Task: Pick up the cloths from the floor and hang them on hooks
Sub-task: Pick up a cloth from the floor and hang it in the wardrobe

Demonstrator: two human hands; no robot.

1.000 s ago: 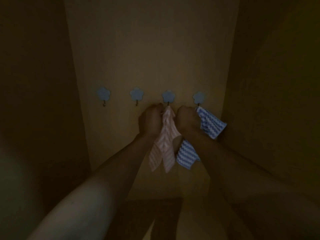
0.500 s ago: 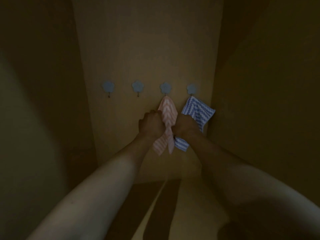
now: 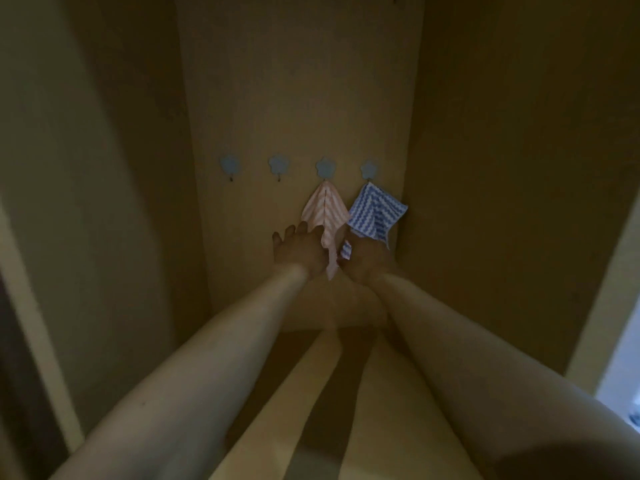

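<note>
A pink striped cloth hangs from the third blue flower hook on the back wall. To its right, a blue striped cloth hangs from the fourth hook. My left hand has its fingers spread and touches the pink cloth's lower left edge. My right hand is just below the blue cloth, beside the pink cloth's tail. The cloth edge and the dim light hide its fingers.
Two more flower hooks, one at the far left and one beside it, are bare. Dim walls close in on the left and right. The pale floor lies below my arms. A bright gap shows at the lower right.
The pink cloth now hangs from the third hook. My hands have slid down it, and my left hand has gone from a closed grip to spread fingers.
</note>
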